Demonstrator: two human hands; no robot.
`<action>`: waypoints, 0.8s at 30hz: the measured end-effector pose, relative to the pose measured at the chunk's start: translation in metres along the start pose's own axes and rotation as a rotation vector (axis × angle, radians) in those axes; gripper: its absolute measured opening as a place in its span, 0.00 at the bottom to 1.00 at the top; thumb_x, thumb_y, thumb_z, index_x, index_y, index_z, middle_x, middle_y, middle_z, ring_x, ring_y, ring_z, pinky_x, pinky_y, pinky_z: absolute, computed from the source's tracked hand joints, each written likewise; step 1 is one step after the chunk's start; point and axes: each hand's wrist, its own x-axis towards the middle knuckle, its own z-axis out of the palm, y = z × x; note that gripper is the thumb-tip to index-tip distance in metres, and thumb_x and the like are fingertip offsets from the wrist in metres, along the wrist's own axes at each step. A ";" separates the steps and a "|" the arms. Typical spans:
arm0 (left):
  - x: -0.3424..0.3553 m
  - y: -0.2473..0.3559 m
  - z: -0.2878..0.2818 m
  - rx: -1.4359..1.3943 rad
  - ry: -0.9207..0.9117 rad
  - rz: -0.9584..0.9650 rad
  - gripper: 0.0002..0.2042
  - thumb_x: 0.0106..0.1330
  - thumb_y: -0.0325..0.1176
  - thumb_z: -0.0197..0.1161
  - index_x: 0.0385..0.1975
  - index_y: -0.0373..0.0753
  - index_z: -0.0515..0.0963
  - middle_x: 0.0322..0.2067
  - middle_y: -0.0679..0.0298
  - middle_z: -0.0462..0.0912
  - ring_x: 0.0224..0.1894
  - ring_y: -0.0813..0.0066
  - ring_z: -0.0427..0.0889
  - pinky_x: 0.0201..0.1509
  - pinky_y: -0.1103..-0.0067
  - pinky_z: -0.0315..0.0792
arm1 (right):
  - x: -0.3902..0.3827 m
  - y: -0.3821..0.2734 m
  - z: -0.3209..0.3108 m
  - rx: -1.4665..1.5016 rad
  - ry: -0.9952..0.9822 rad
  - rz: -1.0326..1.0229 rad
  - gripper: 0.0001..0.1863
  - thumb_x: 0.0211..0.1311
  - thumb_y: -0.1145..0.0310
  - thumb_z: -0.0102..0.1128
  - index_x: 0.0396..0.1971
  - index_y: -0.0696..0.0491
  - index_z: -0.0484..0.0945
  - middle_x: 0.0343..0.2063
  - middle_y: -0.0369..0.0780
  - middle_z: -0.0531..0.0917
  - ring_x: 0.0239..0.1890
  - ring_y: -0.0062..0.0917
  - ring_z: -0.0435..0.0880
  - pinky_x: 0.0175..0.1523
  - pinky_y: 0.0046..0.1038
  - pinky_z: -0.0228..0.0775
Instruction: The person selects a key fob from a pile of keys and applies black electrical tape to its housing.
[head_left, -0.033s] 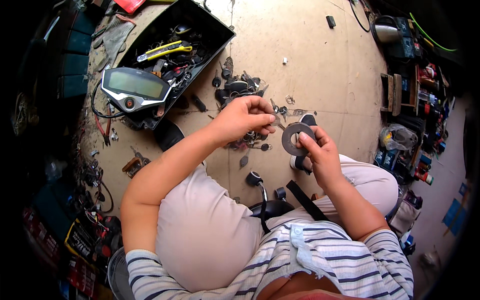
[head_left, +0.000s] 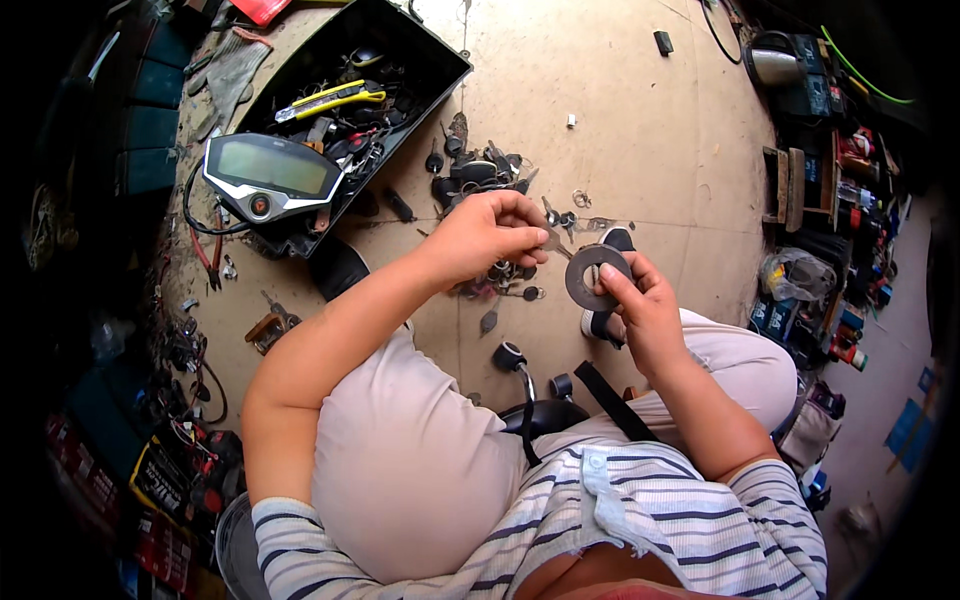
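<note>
Right now my right hand (head_left: 640, 305) grips the tape roll (head_left: 597, 277) by its rim, fingers curled round it, the roll's flat face turned up toward me. My left hand (head_left: 490, 235) sits at nine o'clock from the roll, just beside it, fingertips pinched shut; whether they hold the tape's end I cannot tell. Keys (head_left: 480, 170) lie scattered on the floor (head_left: 620, 90) at about eleven o'clock, beyond the left hand.

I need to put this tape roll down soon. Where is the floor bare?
Bare floor lies beyond the key pile, right of the black tray. Crowded: around the keys under the left hand, and by the right hand holding the tape roll.
</note>
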 end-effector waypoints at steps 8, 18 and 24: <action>0.016 -0.053 -0.046 0.478 0.279 0.083 0.12 0.55 0.27 0.64 0.37 0.28 0.78 0.27 0.56 0.83 0.26 0.74 0.82 0.32 0.78 0.74 | -0.001 0.007 -0.004 -0.031 0.016 0.034 0.08 0.62 0.67 0.58 0.35 0.55 0.75 0.27 0.33 0.78 0.32 0.13 0.75 0.41 0.16 0.65; -0.006 0.028 -0.103 0.914 0.936 0.618 0.07 0.58 0.31 0.61 0.32 0.35 0.80 0.29 0.54 0.82 0.31 0.61 0.82 0.37 0.72 0.74 | -0.003 0.004 -0.004 -0.035 0.045 0.075 0.08 0.60 0.66 0.60 0.35 0.54 0.74 0.27 0.32 0.78 0.30 0.12 0.75 0.38 0.15 0.65; -0.009 0.030 -0.174 1.509 0.887 0.125 0.07 0.56 0.30 0.59 0.32 0.39 0.82 0.33 0.52 0.82 0.37 0.54 0.81 0.42 0.65 0.75 | -0.004 0.007 0.002 -0.020 0.019 0.048 0.08 0.60 0.67 0.60 0.35 0.54 0.74 0.27 0.32 0.79 0.31 0.12 0.75 0.38 0.15 0.65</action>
